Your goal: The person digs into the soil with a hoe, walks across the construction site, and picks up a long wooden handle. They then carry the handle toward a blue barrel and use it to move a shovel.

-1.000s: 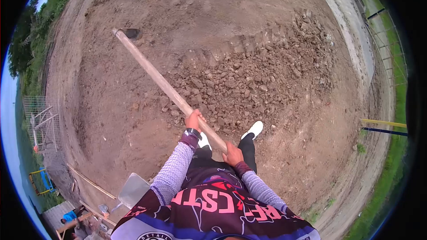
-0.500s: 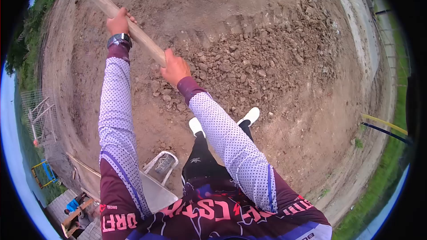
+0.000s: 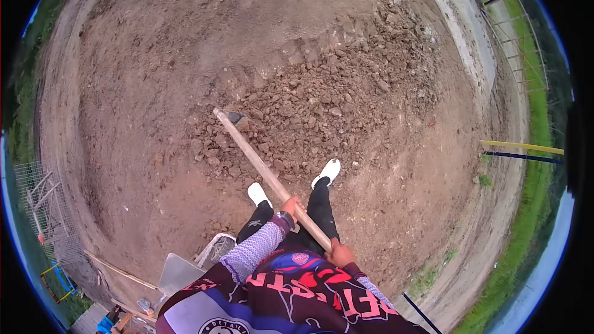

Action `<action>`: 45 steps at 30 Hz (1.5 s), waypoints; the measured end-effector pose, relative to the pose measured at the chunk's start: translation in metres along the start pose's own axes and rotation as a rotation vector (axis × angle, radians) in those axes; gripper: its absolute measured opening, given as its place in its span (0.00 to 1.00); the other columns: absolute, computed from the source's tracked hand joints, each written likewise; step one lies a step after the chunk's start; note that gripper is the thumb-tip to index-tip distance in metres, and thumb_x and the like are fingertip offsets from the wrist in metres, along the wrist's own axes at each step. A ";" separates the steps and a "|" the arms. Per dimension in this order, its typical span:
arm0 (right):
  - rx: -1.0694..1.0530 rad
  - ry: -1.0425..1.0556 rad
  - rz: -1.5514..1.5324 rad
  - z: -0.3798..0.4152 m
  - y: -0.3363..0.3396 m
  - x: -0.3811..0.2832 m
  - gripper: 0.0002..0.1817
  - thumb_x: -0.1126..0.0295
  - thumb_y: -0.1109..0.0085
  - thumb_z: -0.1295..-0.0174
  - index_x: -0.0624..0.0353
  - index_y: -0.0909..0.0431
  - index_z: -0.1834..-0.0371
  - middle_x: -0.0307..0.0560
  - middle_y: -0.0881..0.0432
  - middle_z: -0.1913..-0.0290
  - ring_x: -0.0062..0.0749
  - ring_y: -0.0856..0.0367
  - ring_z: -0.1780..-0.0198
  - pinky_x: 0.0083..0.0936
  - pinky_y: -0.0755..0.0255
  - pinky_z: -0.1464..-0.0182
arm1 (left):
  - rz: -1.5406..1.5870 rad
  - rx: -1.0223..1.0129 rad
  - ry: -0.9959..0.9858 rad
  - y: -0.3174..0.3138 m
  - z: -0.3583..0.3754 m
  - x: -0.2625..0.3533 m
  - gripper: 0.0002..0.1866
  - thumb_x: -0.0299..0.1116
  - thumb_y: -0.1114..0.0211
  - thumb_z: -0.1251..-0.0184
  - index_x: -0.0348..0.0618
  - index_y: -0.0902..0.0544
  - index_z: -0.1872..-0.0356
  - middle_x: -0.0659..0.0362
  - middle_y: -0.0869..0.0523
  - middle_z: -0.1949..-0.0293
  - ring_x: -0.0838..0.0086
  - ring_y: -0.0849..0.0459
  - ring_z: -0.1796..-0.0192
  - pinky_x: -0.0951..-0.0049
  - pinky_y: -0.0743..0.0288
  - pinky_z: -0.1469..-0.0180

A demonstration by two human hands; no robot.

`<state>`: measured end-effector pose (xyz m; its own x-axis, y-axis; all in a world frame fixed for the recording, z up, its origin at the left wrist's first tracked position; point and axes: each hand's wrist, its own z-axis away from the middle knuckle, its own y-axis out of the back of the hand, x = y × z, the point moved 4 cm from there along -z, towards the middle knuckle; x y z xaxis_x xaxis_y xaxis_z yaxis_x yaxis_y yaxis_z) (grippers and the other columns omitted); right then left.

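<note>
A hoe (image 3: 252,158) with a long pale wooden handle slants across the ground in front of me. Its dark metal head (image 3: 236,118) rests at the left edge of the broken soil (image 3: 334,99), partly hidden by clods. My left hand (image 3: 292,206), with a watch at the wrist, is closed round the handle in front of my thighs. Lower down, close to my waist, my right hand (image 3: 340,253) is wrapped round the handle near its rear end.
My white shoes (image 3: 327,173) stand just behind the clods. A wheelbarrow (image 3: 179,274) is close behind on my left, with wire mesh (image 3: 49,210) farther left. To the right are a yellow bar (image 3: 523,146) and a grass strip (image 3: 537,204).
The hoe has swung down from outstretched arms, so its head now meets the soil. Both hands have come back towards my body, still on the handle.
</note>
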<state>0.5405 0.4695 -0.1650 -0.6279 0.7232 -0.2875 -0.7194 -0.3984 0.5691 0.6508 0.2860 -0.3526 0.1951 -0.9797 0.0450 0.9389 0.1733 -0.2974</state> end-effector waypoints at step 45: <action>0.291 0.412 0.010 -0.094 -0.031 -0.127 0.24 0.60 0.31 0.47 0.57 0.27 0.50 0.57 0.15 0.63 0.55 0.14 0.63 0.48 0.21 0.59 | 0.181 0.049 -0.421 0.061 0.054 0.170 0.06 0.29 0.38 0.42 0.39 0.25 0.69 0.57 0.24 0.76 0.67 0.22 0.77 0.64 0.21 0.72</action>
<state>0.6145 0.3369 -0.2184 -0.7417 0.4142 -0.5276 -0.6369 -0.1883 0.7476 0.7564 0.1359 -0.3112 0.4460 -0.8087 0.3834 0.8894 0.3524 -0.2913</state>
